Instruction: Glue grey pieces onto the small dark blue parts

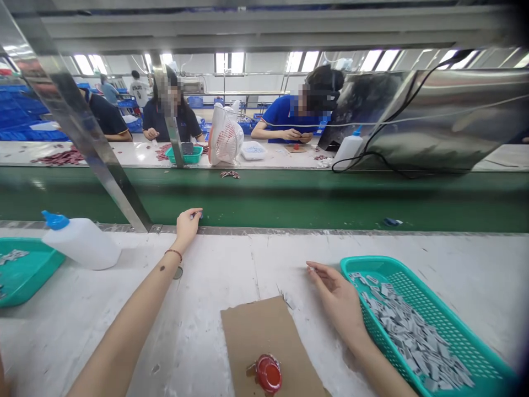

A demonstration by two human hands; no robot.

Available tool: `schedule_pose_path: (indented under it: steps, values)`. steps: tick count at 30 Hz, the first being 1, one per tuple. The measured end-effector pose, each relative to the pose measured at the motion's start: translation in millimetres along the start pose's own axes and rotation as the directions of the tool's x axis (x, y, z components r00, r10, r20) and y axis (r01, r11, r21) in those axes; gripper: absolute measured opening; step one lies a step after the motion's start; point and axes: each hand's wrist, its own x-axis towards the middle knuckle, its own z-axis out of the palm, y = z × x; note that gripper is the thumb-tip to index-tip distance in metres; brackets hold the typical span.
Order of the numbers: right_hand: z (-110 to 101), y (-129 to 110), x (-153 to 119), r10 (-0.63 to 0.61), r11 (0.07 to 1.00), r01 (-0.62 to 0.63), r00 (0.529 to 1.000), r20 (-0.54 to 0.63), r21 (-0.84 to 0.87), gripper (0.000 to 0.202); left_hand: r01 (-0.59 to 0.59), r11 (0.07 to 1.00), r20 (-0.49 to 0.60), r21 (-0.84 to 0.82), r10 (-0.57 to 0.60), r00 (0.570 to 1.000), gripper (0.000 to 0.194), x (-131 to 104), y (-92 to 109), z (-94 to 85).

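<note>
My left hand [189,226] reaches out to the near edge of the green conveyor belt. Its fingers are pinched together round a small bluish piece [200,215] whose kind I cannot make out. Beside the teal basket [417,284], my right hand [339,300] is closed at the fingertips on a tiny pale piece, mostly hidden. Many flat grey-and-white pieces [413,331] lie heaped in that basket. Between my forearms, a red round cap or dish [269,373] sits on a sheet of brown cardboard [264,331], with a wet smear beside it.
A white squeeze bottle [88,242] with a blue nozzle lies tilted by another teal tray [31,270] at left. A metal post [103,160] slants down to the table. A dark scrap [392,222] lies on the green belt [289,201]. Several co-workers sit opposite.
</note>
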Motion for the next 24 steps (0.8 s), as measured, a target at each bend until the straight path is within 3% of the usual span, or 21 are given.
schedule_pose_path:
  steps: [5, 8, 15, 20, 24]
  values:
    - [-18, 14, 15, 0.059, 0.997, -0.065, 0.988, -0.144, -0.041, 0.050, -0.013, 0.985, 0.021, 0.174, 0.010, 1.000, 0.028, 11, -10, 5.8]
    - [-26, 18, 22, 0.137, 0.991, -0.134, 0.966, -0.218, 0.027, 0.050, 0.001, 0.963, 0.013, 0.269, -0.005, 1.000, 0.032, 15, -14, 3.3]
    - [-27, 6, 21, 0.154, 0.988, -0.145, 0.969, -0.195, 0.062, 0.041, 0.027, 0.926, 0.014, 0.377, -0.035, 0.999, 0.042, 13, -12, -5.3]
    - [-55, -39, 34, 0.151, 0.988, -0.153, 0.983, -0.103, -0.016, 0.031, -0.098, 0.933, 0.026, 0.348, 0.095, 0.995, 0.042, -15, -3, -13.7]
    - [-83, -57, 73, 0.155, 0.967, -0.166, 0.986, -0.069, -0.192, 0.022, -0.271, 0.960, 0.083, 0.073, 0.265, 0.961, 0.027, -66, 29, -26.9]
